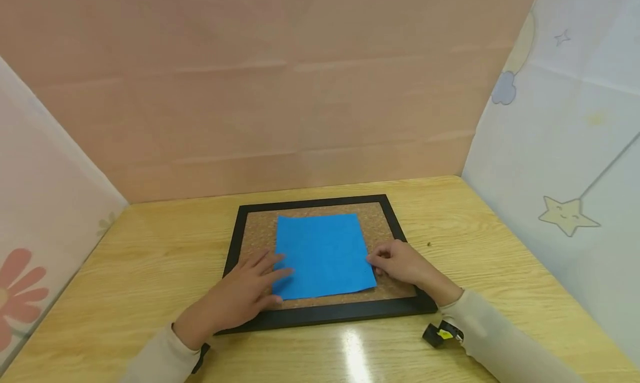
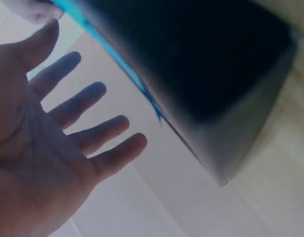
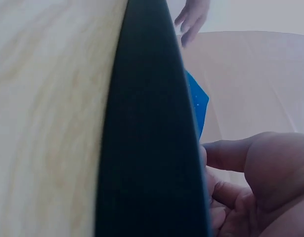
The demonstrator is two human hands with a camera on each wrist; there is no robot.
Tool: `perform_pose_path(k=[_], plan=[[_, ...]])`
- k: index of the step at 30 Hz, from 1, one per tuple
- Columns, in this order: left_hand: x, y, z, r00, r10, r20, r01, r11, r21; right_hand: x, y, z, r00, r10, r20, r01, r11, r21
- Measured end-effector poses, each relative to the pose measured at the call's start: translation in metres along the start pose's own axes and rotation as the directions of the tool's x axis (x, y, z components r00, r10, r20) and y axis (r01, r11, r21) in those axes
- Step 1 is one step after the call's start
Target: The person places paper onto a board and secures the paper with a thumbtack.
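A square blue sheet (image 1: pixel 322 252) lies on the cork face of a black-framed board (image 1: pixel 320 314); whether it is paper or cloth I cannot tell. My left hand (image 1: pixel 240 294) is over the sheet's left edge with its fingers spread. In the left wrist view that hand (image 2: pixel 58 133) shows its palm and straight fingers, holding nothing. At the sheet's right edge, my right hand (image 1: pixel 402 263) pinches the border between thumb and curled fingers. The right wrist view shows a corner of the blue sheet (image 3: pixel 197 103) past the frame, beside the right hand (image 3: pixel 255 177); the fingertips are partly hidden.
The board rests on a light wooden table (image 1: pixel 135 272). A peach cloth backdrop (image 1: pixel 300 94) stands behind it, with patterned panels at left and right (image 1: pixel 565 166). A small dark speck (image 1: pixel 429 244) sits right of the board. Each wrist wears a black strap.
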State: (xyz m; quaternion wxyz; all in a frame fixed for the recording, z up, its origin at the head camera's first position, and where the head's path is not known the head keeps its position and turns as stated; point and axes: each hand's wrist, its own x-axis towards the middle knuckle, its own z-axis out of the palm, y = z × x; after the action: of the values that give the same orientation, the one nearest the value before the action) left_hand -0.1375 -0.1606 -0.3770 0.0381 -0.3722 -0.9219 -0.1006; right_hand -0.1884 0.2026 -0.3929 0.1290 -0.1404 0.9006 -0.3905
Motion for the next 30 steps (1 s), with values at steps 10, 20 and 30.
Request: perform_pose_path(k=[10, 20, 30], plan=[[-0.0023, -0.0010, 0.0061, 0.974, -0.050, 0.223, 0.077, 0.990, -0.118, 0.0005, -0.0037, 0.0023, 1.000, -0.022, -0.010, 0.021, 0.998, -0.056], [-0.0031, -0.0011, 0.0070, 0.968, -0.048, 0.244, 0.083, 0.987, -0.134, 0.0012, -0.0029, 0.0004, 1.000, -0.014, 0.010, 0.014, 1.000, -0.021], [0.0002, -0.0030, 0.0082, 0.956, -0.051, 0.289, 0.118, 0.969, -0.217, -0.0021, 0.0020, -0.0029, 0.978, -0.208, 0.016, 0.208, 0.971, -0.114]])
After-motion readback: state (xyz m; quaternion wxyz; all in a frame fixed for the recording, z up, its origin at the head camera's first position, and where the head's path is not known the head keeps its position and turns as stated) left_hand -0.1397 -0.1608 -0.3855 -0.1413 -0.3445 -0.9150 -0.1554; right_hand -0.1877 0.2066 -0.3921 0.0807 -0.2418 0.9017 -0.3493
